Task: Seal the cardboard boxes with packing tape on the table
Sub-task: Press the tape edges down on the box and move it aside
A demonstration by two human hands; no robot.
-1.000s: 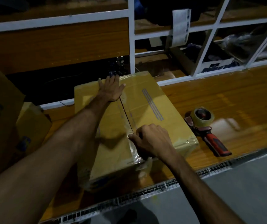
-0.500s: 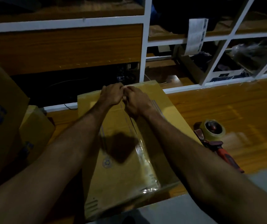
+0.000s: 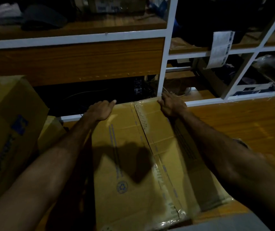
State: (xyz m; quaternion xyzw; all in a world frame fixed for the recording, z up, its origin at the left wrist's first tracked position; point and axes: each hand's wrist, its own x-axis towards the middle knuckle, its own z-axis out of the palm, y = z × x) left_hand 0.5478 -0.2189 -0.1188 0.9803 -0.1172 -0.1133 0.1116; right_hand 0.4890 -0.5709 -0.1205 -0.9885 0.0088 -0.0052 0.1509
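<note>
Cardboard box (image 3: 126, 157), taped seam; left hand (image 3: 100, 110) and right hand (image 3: 172, 105) flat, grip relaxed; neighbouring carton (image 3: 8, 130) reads "Flipkart".

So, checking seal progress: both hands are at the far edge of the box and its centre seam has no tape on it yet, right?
Not quite. In the head view clear tape already runs along the seam of the box. The left hand and right hand are at its far edge.

Hands (image 3: 100, 110) apart, seemingly at box (image 3: 130, 164) corners.

White metal-framed shelving (image 3: 164, 52) with wood-grain boards; hanging strip of white printed labels (image 3: 220, 49); dark folded cloth (image 3: 42, 17) on upper shelf.
</note>
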